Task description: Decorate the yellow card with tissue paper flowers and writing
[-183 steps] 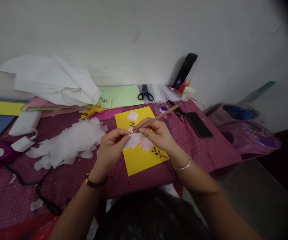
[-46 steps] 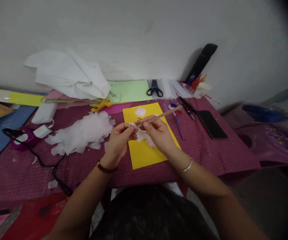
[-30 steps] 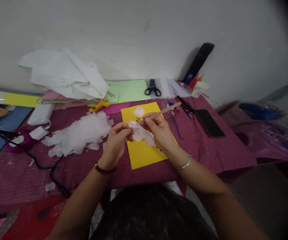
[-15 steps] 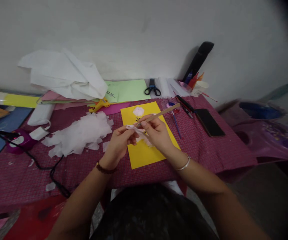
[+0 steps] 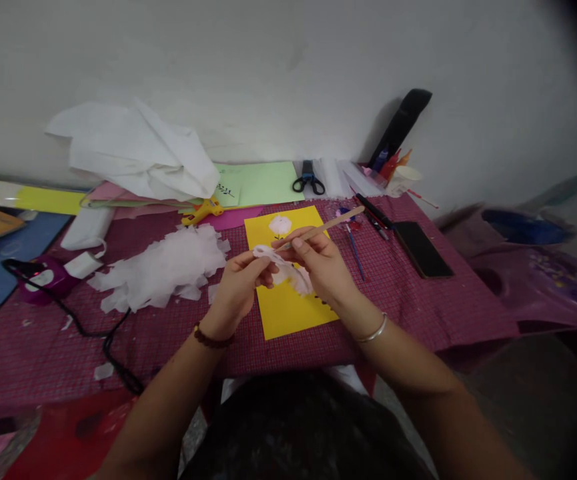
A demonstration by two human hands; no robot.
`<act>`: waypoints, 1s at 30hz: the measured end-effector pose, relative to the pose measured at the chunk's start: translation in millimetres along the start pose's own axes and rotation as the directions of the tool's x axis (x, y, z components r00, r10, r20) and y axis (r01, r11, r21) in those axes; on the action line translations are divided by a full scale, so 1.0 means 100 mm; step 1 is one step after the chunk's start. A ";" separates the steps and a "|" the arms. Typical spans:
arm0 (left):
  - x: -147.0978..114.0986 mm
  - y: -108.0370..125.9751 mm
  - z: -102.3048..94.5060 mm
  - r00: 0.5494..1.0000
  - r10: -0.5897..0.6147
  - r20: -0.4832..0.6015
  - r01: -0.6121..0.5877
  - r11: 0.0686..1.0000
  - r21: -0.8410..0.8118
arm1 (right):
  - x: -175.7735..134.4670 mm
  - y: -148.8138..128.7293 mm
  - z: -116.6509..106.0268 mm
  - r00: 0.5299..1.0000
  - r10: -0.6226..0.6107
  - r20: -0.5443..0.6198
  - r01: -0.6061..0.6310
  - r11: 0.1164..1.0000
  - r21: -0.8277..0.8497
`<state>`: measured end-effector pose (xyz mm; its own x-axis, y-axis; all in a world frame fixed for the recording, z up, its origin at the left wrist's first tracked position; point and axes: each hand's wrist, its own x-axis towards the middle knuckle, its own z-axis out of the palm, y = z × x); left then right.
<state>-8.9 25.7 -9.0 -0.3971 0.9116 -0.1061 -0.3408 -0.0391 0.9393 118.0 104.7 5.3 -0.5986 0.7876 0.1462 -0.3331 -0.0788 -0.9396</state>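
Note:
Above a yellow sheet of paper (image 5: pixel 278 320), my left hand (image 5: pixel 241 283) pinches a small piece of white tissue-like material (image 5: pixel 264 251). Closed round a flat wooden stick (image 5: pixel 335 221) is my right hand (image 5: pixel 321 260); the stick slants up to the right and its lower end lies close to the white piece. Whether that end touches the piece I cannot tell. On the yellow sheet a pale flower (image 5: pixel 281 225) with dark leaves shows near the top edge. More pale petals (image 5: pixel 299 280) lie below my hands, partly covered by them.
To the left lies a heap of white squares (image 5: pixel 168 267), with a yellow glue gun (image 5: pixel 203 211) behind it. A black cable (image 5: pixel 111 353) runs from a purple device (image 5: pixel 48 283). Scissors (image 5: pixel 308 179), a paintbrush (image 5: pixel 355 252) and a black phone (image 5: pixel 423 249) lie around the sheet.
The white piece in my left hand now shows a rounded, looped edge. The stick's lower end has shifted slightly right, away from my left fingers. The view has moved a little.

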 end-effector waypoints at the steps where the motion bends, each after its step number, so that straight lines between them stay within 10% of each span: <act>1: 0.00 0.00 0.00 1.000 0.005 -0.008 -0.005 1.000 -0.006 | -0.01 0.00 0.00 1.000 -0.028 0.008 0.028 0.999 -0.025; 17: -0.02 0.04 0.02 1.000 0.010 0.013 -0.010 0.999 0.039 | -0.08 0.01 -0.04 0.950 -0.270 0.158 0.311 0.759 -0.573; 30: 0.00 -0.03 0.03 0.998 0.060 -0.002 -0.059 0.986 0.156 | -0.09 0.00 -0.02 0.947 -0.293 0.129 0.314 0.776 -0.547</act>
<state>-4.9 27.5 -11.0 -0.4189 0.9066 -0.0503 -0.1798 -0.0285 0.9833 125.2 99.0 3.1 -0.5638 0.6903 0.4534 -0.0475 0.5210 -0.8523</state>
